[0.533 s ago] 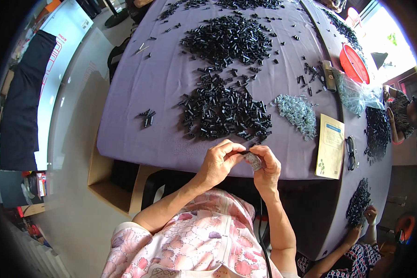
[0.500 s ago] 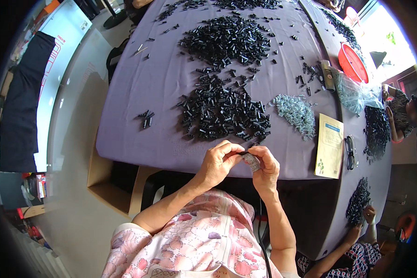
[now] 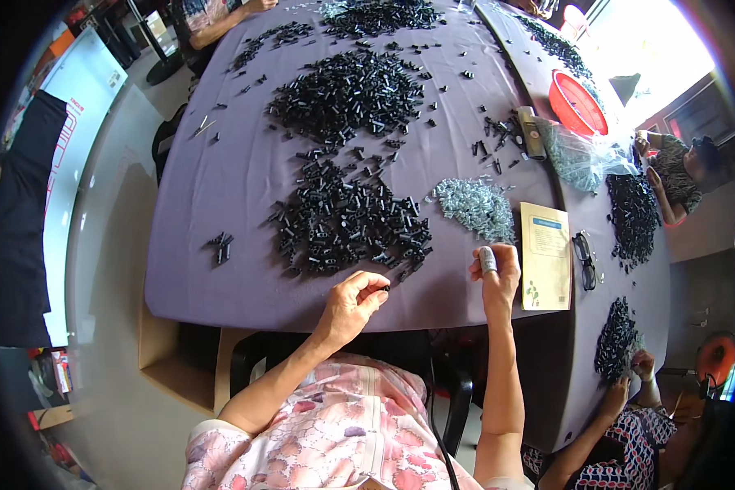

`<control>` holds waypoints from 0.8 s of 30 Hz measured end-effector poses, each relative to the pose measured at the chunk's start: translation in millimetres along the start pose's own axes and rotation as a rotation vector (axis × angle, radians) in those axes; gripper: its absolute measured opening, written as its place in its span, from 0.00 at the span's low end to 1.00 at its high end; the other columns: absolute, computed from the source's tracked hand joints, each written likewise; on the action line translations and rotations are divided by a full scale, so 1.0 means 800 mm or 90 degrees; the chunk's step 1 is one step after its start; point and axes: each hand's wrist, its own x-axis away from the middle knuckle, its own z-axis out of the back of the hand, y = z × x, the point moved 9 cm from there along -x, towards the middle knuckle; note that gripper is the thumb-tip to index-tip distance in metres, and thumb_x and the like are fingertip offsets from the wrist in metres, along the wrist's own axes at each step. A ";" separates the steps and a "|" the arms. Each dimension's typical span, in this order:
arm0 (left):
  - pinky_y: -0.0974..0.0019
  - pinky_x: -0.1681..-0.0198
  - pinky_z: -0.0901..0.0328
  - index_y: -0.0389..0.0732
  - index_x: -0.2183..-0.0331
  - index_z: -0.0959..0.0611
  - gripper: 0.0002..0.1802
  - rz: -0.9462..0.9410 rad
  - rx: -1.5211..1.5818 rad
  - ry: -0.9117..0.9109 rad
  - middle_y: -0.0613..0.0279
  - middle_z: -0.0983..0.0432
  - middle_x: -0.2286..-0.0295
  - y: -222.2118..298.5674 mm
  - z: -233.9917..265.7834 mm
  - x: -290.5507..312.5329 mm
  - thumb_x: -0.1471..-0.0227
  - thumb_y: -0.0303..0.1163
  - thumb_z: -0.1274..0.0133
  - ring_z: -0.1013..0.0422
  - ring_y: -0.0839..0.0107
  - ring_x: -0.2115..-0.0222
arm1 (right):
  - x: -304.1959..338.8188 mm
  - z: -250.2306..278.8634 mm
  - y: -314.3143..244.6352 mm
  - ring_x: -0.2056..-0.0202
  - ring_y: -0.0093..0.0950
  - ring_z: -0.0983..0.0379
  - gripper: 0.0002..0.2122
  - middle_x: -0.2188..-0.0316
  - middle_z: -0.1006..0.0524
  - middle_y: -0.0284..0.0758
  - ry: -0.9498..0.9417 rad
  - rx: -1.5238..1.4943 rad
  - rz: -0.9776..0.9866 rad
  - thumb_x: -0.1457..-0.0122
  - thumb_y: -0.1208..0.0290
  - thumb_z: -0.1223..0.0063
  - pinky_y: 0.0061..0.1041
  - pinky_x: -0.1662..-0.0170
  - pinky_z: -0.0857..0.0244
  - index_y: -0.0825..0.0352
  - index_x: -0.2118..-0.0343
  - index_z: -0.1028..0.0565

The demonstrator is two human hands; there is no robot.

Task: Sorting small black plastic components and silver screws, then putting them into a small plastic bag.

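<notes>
My left hand [image 3: 353, 307] is closed in a pinch on a small black plastic part [image 3: 385, 287], just below the near pile of black tube-like parts [image 3: 343, 216]. My right hand [image 3: 502, 273] is apart from it, at the near edge of a pile of small clear plastic pieces [image 3: 474, 204]. Its fingers are curled together, and a grey wrapping [image 3: 487, 260] covers the thumb. Whatever it may hold between the fingertips is hidden.
A larger black pile [image 3: 347, 94] lies farther off, and a few black parts [image 3: 220, 246] sit at left. To the right are a yellow booklet [image 3: 545, 257], eyeglasses [image 3: 585, 261], a clear bag [image 3: 576, 159] and a red basket [image 3: 578, 104]. Other people work around the table.
My hands have come apart. The right one has moved to the clear pieces, while the left keeps its pinch on the near side. The view has turned slightly.
</notes>
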 end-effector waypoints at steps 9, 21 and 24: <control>0.78 0.74 0.36 0.37 0.65 0.22 0.06 0.027 0.023 -0.004 0.71 0.28 0.75 -0.008 -0.001 0.004 0.49 0.23 0.47 0.34 0.84 0.77 | -0.029 -0.016 -0.031 0.69 0.43 0.26 0.05 0.73 0.23 0.43 0.051 0.718 0.130 0.50 0.74 0.49 0.38 0.65 0.34 0.66 0.70 0.26; 0.78 0.73 0.36 0.35 0.65 0.21 0.07 0.029 0.010 0.010 0.70 0.30 0.73 -0.005 0.004 0.002 0.50 0.21 0.47 0.34 0.84 0.77 | 0.015 -0.081 -0.039 0.66 0.46 0.28 0.12 0.71 0.25 0.46 -0.212 0.597 0.220 0.56 0.82 0.52 0.39 0.64 0.35 0.67 0.66 0.30; 0.78 0.74 0.37 0.35 0.64 0.21 0.07 0.029 0.006 0.009 0.70 0.30 0.72 -0.003 0.004 0.002 0.49 0.21 0.48 0.34 0.84 0.77 | 0.065 -0.126 -0.059 0.66 0.47 0.29 0.14 0.70 0.26 0.46 -0.354 0.499 0.205 0.58 0.85 0.54 0.38 0.63 0.35 0.67 0.65 0.30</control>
